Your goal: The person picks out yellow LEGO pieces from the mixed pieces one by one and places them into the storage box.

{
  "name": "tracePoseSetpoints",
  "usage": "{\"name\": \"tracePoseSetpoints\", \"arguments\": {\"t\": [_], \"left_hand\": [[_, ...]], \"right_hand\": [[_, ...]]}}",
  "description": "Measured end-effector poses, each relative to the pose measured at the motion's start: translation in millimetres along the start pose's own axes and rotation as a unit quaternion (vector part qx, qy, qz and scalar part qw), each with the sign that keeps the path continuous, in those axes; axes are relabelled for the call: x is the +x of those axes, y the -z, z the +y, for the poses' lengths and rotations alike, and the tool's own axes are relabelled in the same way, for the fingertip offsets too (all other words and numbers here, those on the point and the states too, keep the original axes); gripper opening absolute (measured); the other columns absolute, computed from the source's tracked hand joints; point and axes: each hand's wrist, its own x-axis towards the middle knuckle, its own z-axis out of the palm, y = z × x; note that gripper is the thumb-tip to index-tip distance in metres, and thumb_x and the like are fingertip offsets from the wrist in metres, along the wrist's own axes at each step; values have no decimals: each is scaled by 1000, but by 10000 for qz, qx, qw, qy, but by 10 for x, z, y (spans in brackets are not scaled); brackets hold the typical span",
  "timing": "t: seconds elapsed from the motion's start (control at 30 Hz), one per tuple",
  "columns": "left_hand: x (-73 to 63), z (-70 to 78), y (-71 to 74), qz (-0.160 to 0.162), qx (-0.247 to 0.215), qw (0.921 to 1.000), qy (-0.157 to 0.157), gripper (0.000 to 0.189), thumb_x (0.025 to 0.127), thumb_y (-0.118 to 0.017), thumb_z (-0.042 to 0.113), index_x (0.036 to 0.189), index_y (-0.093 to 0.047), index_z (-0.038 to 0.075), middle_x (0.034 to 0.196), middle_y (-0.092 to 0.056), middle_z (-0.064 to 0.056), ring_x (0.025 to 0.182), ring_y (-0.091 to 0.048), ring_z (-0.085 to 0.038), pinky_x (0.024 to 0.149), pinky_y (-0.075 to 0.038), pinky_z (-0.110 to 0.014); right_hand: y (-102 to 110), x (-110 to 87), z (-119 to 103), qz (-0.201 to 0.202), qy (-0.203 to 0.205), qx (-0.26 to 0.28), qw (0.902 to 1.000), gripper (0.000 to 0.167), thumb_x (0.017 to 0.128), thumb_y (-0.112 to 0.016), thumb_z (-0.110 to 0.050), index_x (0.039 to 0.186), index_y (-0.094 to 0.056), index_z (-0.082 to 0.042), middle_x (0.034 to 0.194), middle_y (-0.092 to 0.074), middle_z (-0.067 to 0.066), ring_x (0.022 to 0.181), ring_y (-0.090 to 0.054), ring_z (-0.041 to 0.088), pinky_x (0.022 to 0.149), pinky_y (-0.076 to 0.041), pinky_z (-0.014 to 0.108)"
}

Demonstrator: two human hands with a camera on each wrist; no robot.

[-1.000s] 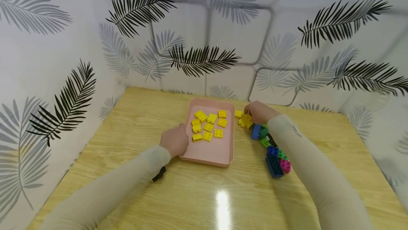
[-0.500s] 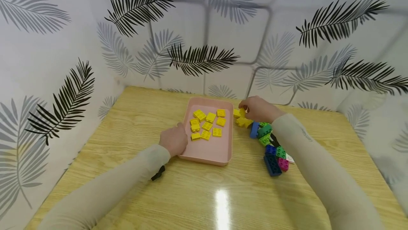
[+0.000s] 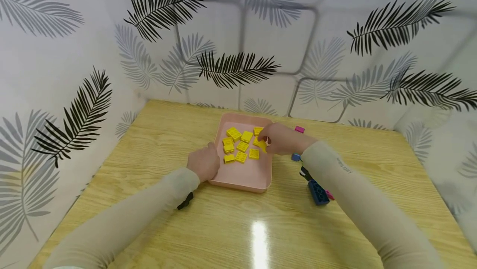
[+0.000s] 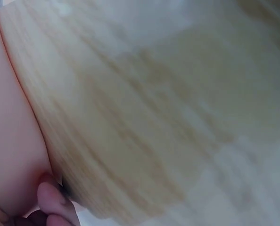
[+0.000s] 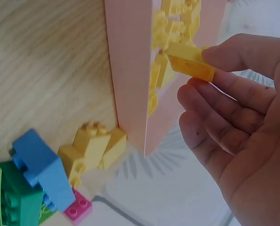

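Note:
My right hand is over the right side of a pink tray. In the right wrist view, its thumb and index finger pinch a yellow toy brick, hollow underside showing, while the other fingers stay loosely bent. Several yellow bricks lie spread in the tray's far and middle part. At the tray's left side, my left hand grips the rim. The left wrist view catches only a few of its fingertips beside the smooth pink tray wall.
Right of the tray, outside it, lie more yellow bricks, a blue brick, green bricks and a pink brick. Nearer the front are a dark blue brick and a black piece. A patterned wall backs the wooden table.
The right hand has picked up a yellow brick from the pile right of the tray and carried it left over the tray. The left hand has stayed on the rim.

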Motion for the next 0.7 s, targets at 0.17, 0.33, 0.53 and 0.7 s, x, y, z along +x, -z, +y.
{"name": "tracePoseSetpoints", "arguments": {"t": [0.17, 0.33, 0.53, 0.7], "left_hand": [[-8, 5, 20, -24, -38, 10000, 11, 50, 105, -42, 25, 143, -42, -8, 78, -62, -10, 62, -61, -19, 64, -56, -41], [-5, 3, 38, -66, -95, 9999, 52, 47, 105, -42, 26, 139, -44, -7, 78, -61, -9, 63, -61, -19, 62, -54, -39], [-2, 2, 34, -64, -82, 9999, 18, 49, 105, -43, 25, 140, -43, -8, 81, -63, -11, 65, -62, -20, 63, -55, -41], [-3, 8, 19, -9, -82, 10000, 18, 46, 105, -44, 25, 137, -45, -8, 80, -63, -11, 64, -62, -20, 62, -56, -41]], "right_hand": [[-117, 59, -130, -297, 83, 28, 9995, 36, 90, -67, -8, 126, -69, -7, 116, -68, 4, 93, -59, 17, 87, -53, 33], [-206, 129, -254, -520, 100, -15, 9986, 35, 89, -71, -11, 124, -72, -11, 115, -69, 2, 96, -59, 16, 92, -53, 33], [-267, 185, -380, -709, -169, -33, 9973, 37, 87, -74, -13, 124, -72, -17, 121, -66, -2, 109, -57, 16, 107, -46, 38], [-295, 217, -444, -858, -215, -142, 9960, 36, 88, -75, -13, 123, -72, -18, 117, -68, -3, 102, -58, 17, 106, -47, 38]]}}
